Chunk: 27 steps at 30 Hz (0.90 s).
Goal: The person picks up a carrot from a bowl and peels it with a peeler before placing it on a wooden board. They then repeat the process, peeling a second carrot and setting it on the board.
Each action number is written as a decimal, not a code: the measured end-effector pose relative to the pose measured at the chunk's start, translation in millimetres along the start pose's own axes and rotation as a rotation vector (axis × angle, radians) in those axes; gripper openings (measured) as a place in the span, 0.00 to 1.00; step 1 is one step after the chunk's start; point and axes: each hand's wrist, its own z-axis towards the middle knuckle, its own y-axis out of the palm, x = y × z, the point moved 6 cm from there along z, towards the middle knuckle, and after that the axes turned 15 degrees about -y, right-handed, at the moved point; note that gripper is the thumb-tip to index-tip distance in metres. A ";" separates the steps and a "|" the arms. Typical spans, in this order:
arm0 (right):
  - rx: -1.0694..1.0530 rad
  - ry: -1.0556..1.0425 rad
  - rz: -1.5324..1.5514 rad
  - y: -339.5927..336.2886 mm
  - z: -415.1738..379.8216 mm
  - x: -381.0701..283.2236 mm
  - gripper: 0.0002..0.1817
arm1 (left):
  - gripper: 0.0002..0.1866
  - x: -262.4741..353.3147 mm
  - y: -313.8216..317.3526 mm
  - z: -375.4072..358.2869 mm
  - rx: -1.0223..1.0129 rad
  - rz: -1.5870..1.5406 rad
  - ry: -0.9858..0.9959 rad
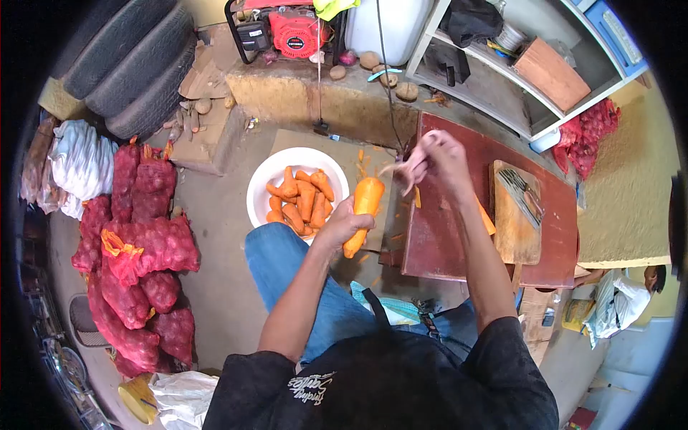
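I see my left hand (pixel 342 223) wrapped around a long orange carrot (pixel 362 212), held above my knee beside the white round bowl (pixel 269 175) of peeled carrots. My right hand (pixel 438 156) is pinched on a pale peeler (pixel 403 170), its blade blurred, over the dark red table (pixel 459 244).

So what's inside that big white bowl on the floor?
The white bowl holds a pile of orange carrots. They cover the bottom, so anything lying under them is hidden. The left hand holds one more carrot just beside the bowl.
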 end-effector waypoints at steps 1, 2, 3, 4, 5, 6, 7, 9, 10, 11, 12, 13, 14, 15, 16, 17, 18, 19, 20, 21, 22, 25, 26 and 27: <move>-0.053 0.062 -0.004 18.3 -8.0 4.4 0.10 | 0.28 -4.3 0.6 0.4 -0.025 -0.010 -0.031; -0.152 0.150 -0.043 36.8 -17.9 5.8 0.10 | 0.28 -1.2 2.3 -0.7 -0.051 -0.016 -0.056; -0.160 0.152 -0.042 39.3 -22.3 22.9 0.09 | 0.28 1.8 3.5 -0.9 -0.078 -0.018 -0.080; -0.045 0.108 -0.027 19.6 -14.0 42.5 0.09 | 0.28 6.6 3.2 -1.6 -0.052 0.017 -0.024; 0.069 0.069 -0.010 -0.2 -5.5 54.2 0.08 | 0.29 8.9 4.3 -3.2 -0.023 0.048 0.030; 0.104 0.028 -0.018 -3.3 -1.5 41.6 0.08 | 0.29 10.9 4.3 -5.2 0.009 0.075 0.085; 0.136 -0.010 -0.026 -5.2 2.5 30.0 0.08 | 0.29 5.6 1.1 -4.4 0.050 0.111 0.077; 0.144 -0.016 -0.056 -2.4 4.4 28.0 0.07 | 0.30 -2.8 -2.1 -3.9 0.124 0.182 0.056; 0.083 -0.030 -0.057 3.4 3.0 26.3 0.07 | 0.30 -4.4 -0.4 -1.6 0.098 0.141 0.057; 0.023 -0.045 -0.059 11.9 0.4 22.4 0.07 | 0.30 2.6 5.4 -4.8 0.070 0.102 0.059; -0.052 0.030 -0.022 25.2 -7.0 25.9 0.07 | 0.31 7.5 9.5 -7.0 0.042 0.063 0.061; -0.146 0.105 -0.088 33.9 -16.6 25.6 0.07 | 0.32 9.8 10.2 -6.1 0.037 0.075 0.052; -0.080 0.036 -0.202 14.2 -10.1 41.3 0.07 | 0.32 11.8 10.2 -4.7 0.030 0.088 0.042; -0.012 -0.033 -0.315 5.2 -3.4 41.9 0.08 | 0.33 12.0 10.0 -4.4 0.024 0.103 0.031; 0.095 -0.032 -0.234 -11.9 -4.5 38.8 0.08 | 0.34 8.7 7.2 -3.1 0.054 0.151 0.011; 0.198 -0.031 -0.153 -15.8 -2.4 21.7 0.08 | 0.34 4.6 3.4 -0.5 0.086 0.196 -0.008; 0.236 -0.104 -0.121 -27.0 1.6 22.9 0.07 | 0.34 0.0 0.3 2.3 0.121 0.238 -0.026; 0.169 -0.088 -0.169 -21.0 1.3 25.3 0.07 | 0.34 -3.2 -0.1 4.5 0.113 0.227 -0.005; 0.106 -0.073 -0.216 -8.2 -2.3 25.4 0.07 | 0.34 -5.1 0.1 6.3 0.102 0.220 0.014; 0.047 -0.061 -0.265 9.0 -6.9 20.0 0.08 | 0.34 -5.4 1.3 8.4 0.088 0.217 0.035; -0.038 0.049 -0.233 28.0 -16.4 19.8 0.09 | 0.33 -4.8 1.3 10.7 0.112 0.243 0.060; 0.186 0.133 -0.178 -11.3 -5.9 57.0 0.09 | 0.32 -7.8 -0.5 12.0 0.202 0.360 0.042; 0.196 0.091 -0.152 -8.9 -5.5 53.3 0.09 | 0.32 -7.9 -2.6 11.5 0.248 0.423 -0.023; 0.204 0.051 -0.126 -5.4 -6.5 51.0 0.09 | 0.31 -5.5 -3.5 9.3 0.292 0.487 -0.026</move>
